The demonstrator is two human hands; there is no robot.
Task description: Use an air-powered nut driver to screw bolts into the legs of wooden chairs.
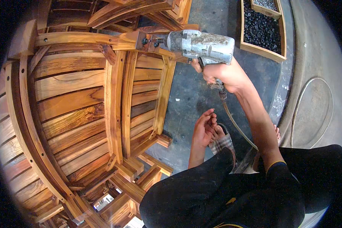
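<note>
My right hand (pixel 218 74) is wrapped around the grip of a worn silver air impact wrench (pixel 201 46). The wrench lies level, its socket (pixel 160 40) pointing left at the end of a wooden chair leg (pixel 137 41). Dark bolt heads (pixel 145 41) show on that leg end; whether the socket sits fully over one I cannot tell. From the grip's base an air hose (pixel 237 125) runs down toward my lap. My left hand (pixel 206 127) hangs low beside my foot, palm up, fingers loosely curled and apart, holding nothing.
The slatted wooden furniture (pixel 76 95) lies on its side at left, with more wooden frames (pixel 136 182) below and above. At upper right stands a wooden box (pixel 262 53) of black fasteners and silver pieces. A loop of hose (pixel 292 125) lies on the floor at right.
</note>
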